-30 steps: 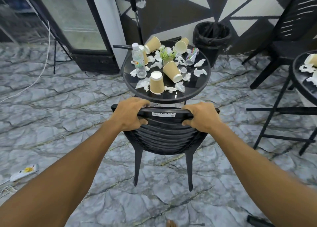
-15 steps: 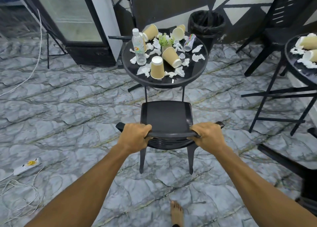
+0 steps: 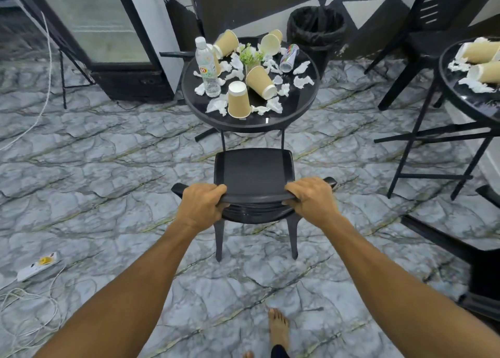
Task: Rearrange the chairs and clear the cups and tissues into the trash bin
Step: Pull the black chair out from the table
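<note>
While my left hand (image 3: 201, 207) and right hand (image 3: 311, 202) wrap their fingers (image 3: 290, 192) around the black plastic chair (image 3: 254, 173) backrest, it faces the round black bench (image 3: 303, 106).

A round black table (image 3: 300, 114) carries paper cups (image 3: 238, 99), crumpled tissues (image 3: 303, 81), a water bottle (image 3: 207, 66), a can (image 3: 289, 58) and a small plant (image 3: 250, 57), on the marble floor (image 3: 94, 168).

Right table (image 3: 449, 87) is running off the right edge, its cups only partly showing. Far right chair (image 3: 422, 33) is being cropped at the top. Both grips' fingertips are hiding under the near chair (image 3: 254, 173) backrest. Can (image 3: 289, 58) print is reading too small.
</note>
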`<state>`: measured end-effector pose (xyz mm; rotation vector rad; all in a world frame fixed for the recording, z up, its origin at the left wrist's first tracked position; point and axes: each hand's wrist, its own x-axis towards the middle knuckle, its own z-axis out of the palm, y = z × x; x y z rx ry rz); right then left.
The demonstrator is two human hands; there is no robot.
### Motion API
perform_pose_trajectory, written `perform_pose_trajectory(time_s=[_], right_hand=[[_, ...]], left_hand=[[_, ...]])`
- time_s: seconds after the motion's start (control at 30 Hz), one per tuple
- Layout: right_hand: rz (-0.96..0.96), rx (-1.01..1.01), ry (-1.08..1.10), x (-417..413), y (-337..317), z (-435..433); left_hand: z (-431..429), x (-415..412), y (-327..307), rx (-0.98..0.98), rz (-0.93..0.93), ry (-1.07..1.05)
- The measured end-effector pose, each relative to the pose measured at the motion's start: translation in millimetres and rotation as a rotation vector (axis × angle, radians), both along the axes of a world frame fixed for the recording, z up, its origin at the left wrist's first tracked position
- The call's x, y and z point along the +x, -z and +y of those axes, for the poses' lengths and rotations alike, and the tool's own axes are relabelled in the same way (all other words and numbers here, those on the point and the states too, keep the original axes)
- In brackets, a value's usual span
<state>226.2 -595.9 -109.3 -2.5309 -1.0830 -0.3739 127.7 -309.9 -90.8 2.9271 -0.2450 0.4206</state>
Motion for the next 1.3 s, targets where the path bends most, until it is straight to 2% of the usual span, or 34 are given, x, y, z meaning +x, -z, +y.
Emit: perform_pose_trajectory(time_s=[0.13,0.27,0.43,0.5,0.6,0.77,1.0,1.13,1.3], right_hand=[[0.041,-0.011,0.013,14.8,-16.1,0.2],[0.082,0.014,0.082,-6.7,-7.2,1.0],[0.131,-0.068,0.032,-7.1,-10.1,-2.3],[0.174,-0.076,0.056,6.9,-14.9,-6.9],[0.237,-0.069,0.105,6.3,-19.2,-8.4],[0.250,-0.005,0.131,-8.7,-9.5,-11.8],[0.250,-0.035,0.090,-7.4,-9.3,-13.4],[0.230,0.002,0.133,-8.9,-9.9,-10.6],[0.164,-0.005,0.089,-13.8,-5.6,5.4]], left_hand=[[-6.3,12.1,-8.0,-0.011,0.073,-0.025],[0.0,7.2,-9.0,0.053,0.098,0.004],[-7.6,-3.7,-7.5,-0.012,0.122,-0.050],[-12.6,-3.1,-15.2,-0.020,0.207,-0.035],[-19.4,-5.0,-15.8,-0.001,0.225,-0.046],[-18.8,1.8,-16.5,0.112,0.207,0.056],[-16.0,-0.3,-11.0,0.091,0.219,0.030],[-11.8,3.8,-13.7,0.150,0.194,0.023],[1.0,-1.2,-4.2,0.081,0.199,-0.057]])
